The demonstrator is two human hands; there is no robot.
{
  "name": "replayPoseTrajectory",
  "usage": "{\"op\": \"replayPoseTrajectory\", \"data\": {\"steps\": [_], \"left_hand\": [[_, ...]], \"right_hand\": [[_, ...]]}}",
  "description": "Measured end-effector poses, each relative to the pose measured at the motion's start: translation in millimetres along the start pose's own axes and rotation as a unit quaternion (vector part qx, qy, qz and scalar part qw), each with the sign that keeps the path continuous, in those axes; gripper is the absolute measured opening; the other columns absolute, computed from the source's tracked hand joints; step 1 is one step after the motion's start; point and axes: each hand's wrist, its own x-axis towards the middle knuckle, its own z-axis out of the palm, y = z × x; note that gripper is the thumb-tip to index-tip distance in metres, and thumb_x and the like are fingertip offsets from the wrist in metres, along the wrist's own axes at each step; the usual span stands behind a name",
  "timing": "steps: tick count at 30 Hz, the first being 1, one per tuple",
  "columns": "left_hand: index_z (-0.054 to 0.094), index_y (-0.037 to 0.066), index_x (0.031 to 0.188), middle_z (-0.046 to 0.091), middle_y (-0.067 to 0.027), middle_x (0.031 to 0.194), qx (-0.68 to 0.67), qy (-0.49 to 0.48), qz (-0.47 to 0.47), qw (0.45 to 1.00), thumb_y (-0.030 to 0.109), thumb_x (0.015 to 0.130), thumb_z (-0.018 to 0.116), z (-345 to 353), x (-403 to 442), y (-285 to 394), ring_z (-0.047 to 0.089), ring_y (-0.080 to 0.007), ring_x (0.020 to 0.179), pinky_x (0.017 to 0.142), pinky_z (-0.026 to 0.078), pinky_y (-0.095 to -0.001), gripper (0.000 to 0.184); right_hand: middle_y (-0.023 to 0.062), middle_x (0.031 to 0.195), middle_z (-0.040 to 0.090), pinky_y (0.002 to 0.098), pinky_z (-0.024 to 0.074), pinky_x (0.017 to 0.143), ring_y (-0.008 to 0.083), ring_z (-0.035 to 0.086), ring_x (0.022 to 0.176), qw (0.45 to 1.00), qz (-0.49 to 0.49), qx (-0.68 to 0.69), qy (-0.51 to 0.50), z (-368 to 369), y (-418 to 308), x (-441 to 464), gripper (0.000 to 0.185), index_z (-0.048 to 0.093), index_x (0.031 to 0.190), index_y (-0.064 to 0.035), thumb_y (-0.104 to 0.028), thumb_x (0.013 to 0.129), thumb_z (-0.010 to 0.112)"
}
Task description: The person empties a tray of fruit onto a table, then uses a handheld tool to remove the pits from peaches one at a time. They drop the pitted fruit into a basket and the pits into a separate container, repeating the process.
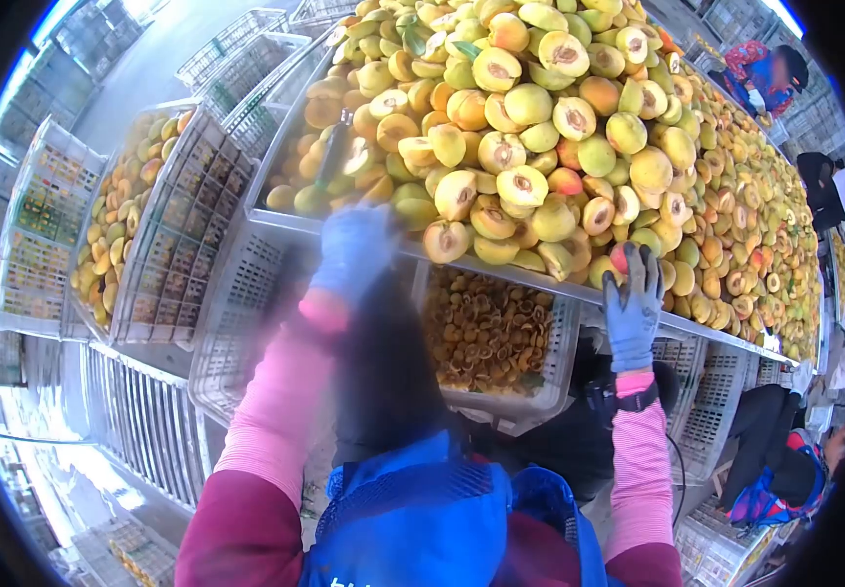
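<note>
A big heap of yellow-green peaches (530,108), many cut in half with stones showing, fills a metal-edged table (290,223) in front of me. My left hand (357,249), in a blue-grey glove, is at the table's near edge by the left end of the heap. Motion smears its fingers, so its grip is unclear. My right hand (635,303), gloved with dark fingertips, reaches over the edge farther right. Its fingers are stretched apart against the fruit, beside a red-blushed peach (603,271).
Below the table edge, a crate (557,367) holds brown stones or scraps. More crates stand left, one with whole peaches (114,245). A slatted crate side (143,416) is lower left. One person (760,78) works across the table; another (784,470) sits at right.
</note>
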Motion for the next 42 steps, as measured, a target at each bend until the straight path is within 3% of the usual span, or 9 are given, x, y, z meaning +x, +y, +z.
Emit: {"op": "replayPoseTrajectory", "data": {"steps": [4, 7, 18, 22, 28, 31, 34, 38, 42], "left_hand": [[0.066, 0.013, 0.105, 0.063, -0.0120, 0.097, -0.045, -0.136, 0.067, 0.987, 0.028, 0.077, 0.066, -19, 17, -20, 0.062, -0.0310, 0.092, 0.079, 0.049, -0.0416, 0.032], [0.065, 0.012, 0.095, 0.064, -0.0104, 0.099, -0.100, -0.082, 0.164, 0.978, 0.022, 0.083, 0.053, 1, 22, -53, 0.062, -0.0316, 0.088, 0.075, 0.050, -0.0418, 0.020], [0.063, 0.014, 0.112, 0.068, -0.0081, 0.099, 0.364, -0.252, 0.147, 0.884, 0.026, 0.092, 0.047, 36, 58, -25, 0.066, -0.0262, 0.091, 0.071, 0.053, -0.0408, 0.029], [0.070, 0.011, 0.089, 0.069, -0.0095, 0.093, 0.366, -0.192, 0.196, 0.889, 0.017, 0.083, 0.055, 44, 80, -19, 0.067, -0.0256, 0.085, 0.065, 0.052, -0.0391, 0.017], [0.068, 0.013, 0.091, 0.069, -0.0096, 0.087, 0.275, -0.213, 0.237, 0.907, 0.023, 0.080, 0.059, 2, 69, -50, 0.066, -0.0289, 0.084, 0.071, 0.052, -0.0406, 0.018], [0.062, 0.017, 0.111, 0.058, -0.0096, 0.111, 0.096, -0.219, 0.141, 0.961, 0.016, 0.067, 0.073, -46, 57, -47, 0.059, -0.0321, 0.098, 0.086, 0.048, -0.0396, 0.045], [0.065, 0.010, 0.095, 0.058, -0.0053, 0.101, -0.297, -0.054, 0.190, 0.934, 0.008, 0.075, 0.063, -45, 53, -65, 0.060, -0.0228, 0.084, 0.075, 0.049, -0.0324, 0.020], [0.063, 0.013, 0.103, 0.059, -0.0115, 0.101, -0.059, -0.111, 0.108, 0.986, 0.021, 0.081, 0.062, -27, 30, -56, 0.060, -0.0315, 0.090, 0.075, 0.048, -0.0392, 0.024], [0.065, 0.017, 0.104, 0.061, -0.0125, 0.099, -0.068, -0.020, 0.070, 0.995, 0.026, 0.085, 0.057, 13, 10, -41, 0.061, -0.0348, 0.091, 0.078, 0.048, -0.0423, 0.022]], "right_hand": [[0.0197, 0.136, 0.042, 0.0477, 0.0330, 0.103, 0.0416, 0.037, 0.126, 0.998, 0.046, 0.016, 0.047, 5, -13, -18, 0.052, 0.049, 0.130, -0.0128, -0.014, 0.080, 0.066], [0.0203, 0.138, 0.039, 0.0484, 0.0329, 0.103, 0.0435, 0.036, 0.126, 0.998, 0.040, 0.018, 0.040, 15, -4, -23, 0.053, 0.049, 0.130, -0.0126, -0.014, 0.080, 0.066], [0.0150, 0.140, 0.034, 0.0500, 0.0377, 0.097, 0.0406, 0.036, 0.124, 0.996, 0.009, -0.075, 0.043, 32, 7, -14, 0.056, 0.052, 0.129, -0.0197, -0.028, 0.075, 0.068], [0.0146, 0.140, 0.036, 0.0485, 0.0365, 0.099, 0.0386, 0.037, 0.124, 0.999, 0.009, -0.029, 0.045, 23, 11, -15, 0.054, 0.053, 0.127, -0.0189, -0.024, 0.076, 0.068], [0.0161, 0.136, 0.041, 0.0469, 0.0368, 0.100, 0.0381, 0.040, 0.121, 0.997, 0.009, 0.041, 0.061, 13, 18, -20, 0.050, 0.055, 0.124, -0.0165, -0.022, 0.076, 0.067], [0.0137, 0.135, 0.043, 0.0458, 0.0374, 0.100, 0.0371, 0.042, 0.120, 0.996, 0.012, 0.047, 0.069, 11, 19, -21, 0.051, 0.055, 0.124, -0.0181, -0.021, 0.075, 0.068], [0.0115, 0.135, 0.045, 0.0452, 0.0376, 0.100, 0.0367, 0.042, 0.120, 0.995, 0.021, 0.069, 0.070, 12, 16, -19, 0.052, 0.055, 0.125, -0.0196, -0.019, 0.075, 0.070], [0.0107, 0.137, 0.043, 0.0454, 0.0368, 0.101, 0.0369, 0.041, 0.121, 0.998, 0.013, 0.048, 0.049, 16, 15, -19, 0.054, 0.054, 0.126, -0.0209, -0.020, 0.075, 0.070], [0.0099, 0.140, 0.039, 0.0468, 0.0338, 0.104, 0.0396, 0.040, 0.122, 0.999, 0.006, 0.025, 0.031, 14, 10, -23, 0.056, 0.052, 0.129, -0.0224, -0.021, 0.076, 0.069]]}}
